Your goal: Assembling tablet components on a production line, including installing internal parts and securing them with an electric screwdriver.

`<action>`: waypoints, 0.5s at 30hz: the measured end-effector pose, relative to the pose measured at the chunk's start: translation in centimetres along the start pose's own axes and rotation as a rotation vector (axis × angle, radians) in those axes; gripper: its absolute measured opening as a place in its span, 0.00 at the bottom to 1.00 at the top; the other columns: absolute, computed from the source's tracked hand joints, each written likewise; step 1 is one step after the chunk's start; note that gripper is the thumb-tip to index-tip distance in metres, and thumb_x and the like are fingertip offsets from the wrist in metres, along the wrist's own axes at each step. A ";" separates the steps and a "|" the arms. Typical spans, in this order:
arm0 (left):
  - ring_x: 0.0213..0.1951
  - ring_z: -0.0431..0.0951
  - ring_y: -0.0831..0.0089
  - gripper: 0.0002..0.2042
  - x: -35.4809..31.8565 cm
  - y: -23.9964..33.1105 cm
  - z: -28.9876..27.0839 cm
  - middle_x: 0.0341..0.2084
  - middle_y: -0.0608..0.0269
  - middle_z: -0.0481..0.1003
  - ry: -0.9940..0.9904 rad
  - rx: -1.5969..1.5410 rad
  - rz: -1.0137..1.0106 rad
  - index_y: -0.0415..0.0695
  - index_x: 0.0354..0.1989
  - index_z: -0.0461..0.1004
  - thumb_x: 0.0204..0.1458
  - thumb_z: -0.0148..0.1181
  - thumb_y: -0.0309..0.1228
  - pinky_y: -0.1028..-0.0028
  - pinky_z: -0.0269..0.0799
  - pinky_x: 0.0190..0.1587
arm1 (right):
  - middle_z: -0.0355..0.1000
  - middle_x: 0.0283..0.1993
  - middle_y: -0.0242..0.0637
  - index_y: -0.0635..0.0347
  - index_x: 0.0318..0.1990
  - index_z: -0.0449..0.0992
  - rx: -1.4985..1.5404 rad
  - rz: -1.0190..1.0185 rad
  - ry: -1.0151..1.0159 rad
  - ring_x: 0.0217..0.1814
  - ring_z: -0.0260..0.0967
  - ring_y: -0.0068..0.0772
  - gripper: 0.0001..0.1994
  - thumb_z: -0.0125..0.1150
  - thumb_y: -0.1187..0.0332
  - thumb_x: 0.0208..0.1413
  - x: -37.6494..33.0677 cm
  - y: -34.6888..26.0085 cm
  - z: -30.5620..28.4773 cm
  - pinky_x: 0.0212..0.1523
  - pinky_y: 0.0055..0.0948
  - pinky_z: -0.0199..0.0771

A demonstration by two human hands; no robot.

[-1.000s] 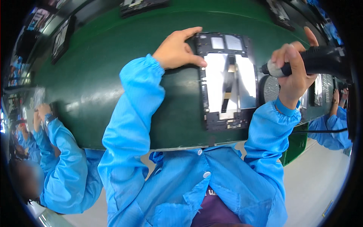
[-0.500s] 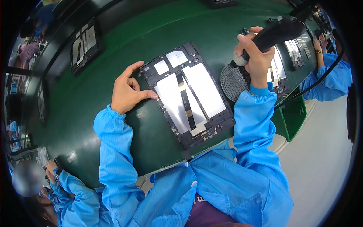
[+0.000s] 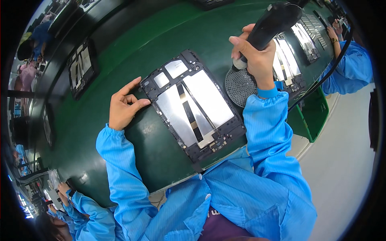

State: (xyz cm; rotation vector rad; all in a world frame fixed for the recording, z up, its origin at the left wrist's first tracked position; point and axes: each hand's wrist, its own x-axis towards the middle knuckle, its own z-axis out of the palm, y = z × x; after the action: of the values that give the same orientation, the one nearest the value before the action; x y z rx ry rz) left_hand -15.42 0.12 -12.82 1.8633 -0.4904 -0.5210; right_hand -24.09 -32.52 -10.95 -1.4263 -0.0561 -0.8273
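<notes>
An opened tablet [image 3: 215, 98], its silver battery plates and a dark ribbon cable bare, lies tilted on the green table in front of me. With thumb and index finger against its upper left edge, my left hand [image 3: 122, 107] holds it. My right hand [image 3: 259, 60] is wrapped round a black corded electric screwdriver [image 3: 277, 22], to the right of the tablet. Below the tool's pale lower end is a round grey plate [image 3: 240, 88] covered in small holes, close to the tablet's right edge. The screwdriver's tip is hidden.
Other opened tablets lie at the left [image 3: 82, 66] and behind my right hand [image 3: 287, 62]. A black cable [image 3: 339, 78] hangs at the right, near a green bin [image 3: 311, 114]. Co-workers in blue sleeves sit at the right [image 3: 350, 74] and lower left [image 3: 88, 211].
The view has turned slightly, shifting most things in the picture. My right hand with the screwdriver has moved a little left over the round plate. My left hand stays at the tablet's edge.
</notes>
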 end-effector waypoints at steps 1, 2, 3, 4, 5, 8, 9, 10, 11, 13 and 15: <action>0.21 0.66 0.89 0.32 0.0 0.0 0.1 0.27 0.66 0.73 0.010 -0.021 0.012 0.38 0.57 0.63 0.39 0.66 0.18 0.88 0.60 0.24 | 0.70 0.19 0.32 0.66 0.36 0.69 0.000 0.004 -0.008 0.16 0.67 0.21 0.14 0.67 0.77 0.43 0.0 -0.1 0.0 0.18 0.19 0.67; 0.21 0.65 0.89 0.32 0.0 -0.1 0.1 0.29 0.65 0.73 0.020 -0.043 0.023 0.38 0.57 0.63 0.39 0.65 0.17 0.87 0.61 0.24 | 0.70 0.19 0.32 0.66 0.36 0.69 -0.004 0.000 -0.007 0.16 0.67 0.21 0.14 0.67 0.77 0.43 0.0 -0.2 0.1 0.18 0.19 0.67; 0.21 0.65 0.89 0.32 0.2 -0.2 0.2 0.29 0.65 0.73 0.019 -0.047 0.028 0.38 0.57 0.63 0.39 0.65 0.17 0.87 0.61 0.24 | 0.70 0.19 0.32 0.66 0.36 0.69 -0.014 -0.002 -0.001 0.16 0.67 0.21 0.14 0.67 0.78 0.43 0.0 -0.4 0.2 0.18 0.19 0.66; 0.21 0.65 0.89 0.31 0.1 -0.5 0.1 0.30 0.64 0.73 0.018 -0.072 0.060 0.37 0.57 0.63 0.39 0.65 0.17 0.87 0.61 0.25 | 0.70 0.19 0.32 0.66 0.37 0.69 -0.019 -0.001 -0.004 0.16 0.67 0.21 0.14 0.67 0.79 0.43 0.0 -0.5 0.6 0.18 0.19 0.66; 0.21 0.65 0.89 0.31 0.0 -0.7 -0.1 0.30 0.64 0.73 0.019 -0.098 0.090 0.37 0.56 0.64 0.40 0.65 0.17 0.87 0.62 0.25 | 0.70 0.19 0.32 0.66 0.37 0.69 -0.018 -0.001 -0.017 0.16 0.67 0.21 0.14 0.67 0.79 0.43 0.0 -0.9 0.9 0.18 0.19 0.66; 0.19 0.63 0.90 0.29 0.0 -0.9 -0.4 0.24 0.68 0.73 0.026 -0.033 0.099 0.37 0.55 0.66 0.39 0.66 0.19 0.86 0.60 0.23 | 0.69 0.19 0.33 0.65 0.38 0.69 0.045 0.030 0.040 0.16 0.66 0.22 0.14 0.65 0.81 0.42 -0.1 -2.8 2.1 0.19 0.20 0.64; 0.19 0.63 0.90 0.29 0.2 -1.0 -0.4 0.24 0.68 0.73 0.049 -0.041 0.090 0.37 0.55 0.66 0.39 0.66 0.19 0.86 0.60 0.23 | 0.68 0.19 0.34 0.66 0.41 0.67 0.077 -0.018 -0.004 0.16 0.66 0.24 0.17 0.64 0.80 0.43 0.0 -3.3 2.4 0.19 0.23 0.66; 0.17 0.61 0.89 0.29 0.3 -1.2 -0.6 0.19 0.69 0.71 0.031 0.033 0.086 0.37 0.53 0.67 0.38 0.67 0.22 0.86 0.58 0.21 | 0.68 0.19 0.34 0.66 0.43 0.66 0.130 -0.023 -0.028 0.16 0.66 0.25 0.18 0.63 0.80 0.44 -0.2 -3.7 3.4 0.20 0.24 0.67; 0.16 0.59 0.89 0.28 0.3 -1.2 -0.8 0.15 0.70 0.69 0.017 0.109 0.076 0.38 0.52 0.69 0.37 0.69 0.24 0.85 0.56 0.20 | 0.67 0.18 0.34 0.66 0.44 0.65 0.188 -0.025 -0.054 0.16 0.66 0.26 0.19 0.63 0.79 0.44 -0.4 -4.5 4.8 0.20 0.26 0.67; 0.13 0.57 0.87 0.27 0.1 -1.0 -1.0 0.08 0.70 0.64 0.073 0.203 0.117 0.40 0.47 0.73 0.34 0.72 0.32 0.82 0.54 0.18 | 0.66 0.17 0.35 0.66 0.46 0.63 0.272 0.009 -0.121 0.16 0.65 0.27 0.20 0.62 0.79 0.45 -1.1 -5.6 7.8 0.20 0.28 0.69; 0.12 0.58 0.84 0.28 0.5 -0.5 -0.7 0.08 0.65 0.64 0.099 0.267 0.201 0.41 0.45 0.75 0.32 0.73 0.38 0.80 0.56 0.18 | 0.67 0.18 0.35 0.65 0.46 0.64 0.324 0.021 -0.208 0.16 0.66 0.27 0.19 0.63 0.78 0.45 -1.5 -5.9 10.1 0.20 0.26 0.69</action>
State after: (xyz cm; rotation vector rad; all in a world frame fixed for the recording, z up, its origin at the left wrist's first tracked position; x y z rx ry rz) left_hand -14.57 0.49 -13.16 2.0528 -0.6989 -0.2350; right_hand -23.88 -22.48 -4.79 -1.1982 -0.3197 -0.6172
